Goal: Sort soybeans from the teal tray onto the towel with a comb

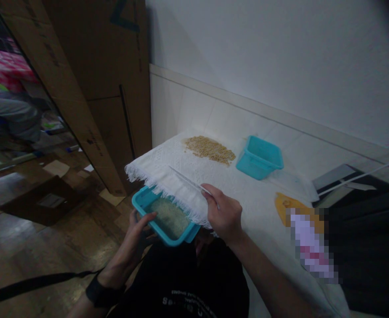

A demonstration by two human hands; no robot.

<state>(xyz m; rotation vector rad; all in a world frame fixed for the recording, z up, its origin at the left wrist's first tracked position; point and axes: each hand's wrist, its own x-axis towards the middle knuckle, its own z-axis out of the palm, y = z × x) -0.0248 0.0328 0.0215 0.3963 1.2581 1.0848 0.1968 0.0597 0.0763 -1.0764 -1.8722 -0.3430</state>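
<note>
My left hand [137,234] grips the left side of a blue plastic tub [175,241], thumb over its rim. The tub is tilted below the table's fringed cloth edge and holds pale, fine grains [169,216]. Part of it is hidden under the fringe. In my right hand [225,212] is a thin, pale, flat strip [186,179], pinched near one end; its exact kind is unclear. The strip's far end lies over the white cloth [161,161], close to the fringe. Farther back, a spread of yellowish beans or kernels [209,149] rests on the cloth.
A second blue tub [258,161] stands toward the wall, beside a clear lid [292,183]. An orange-yellow item [283,207] and a blurred pack [311,247] lie at right, near a black object [363,229]. Tall cardboard [115,88] rises at left.
</note>
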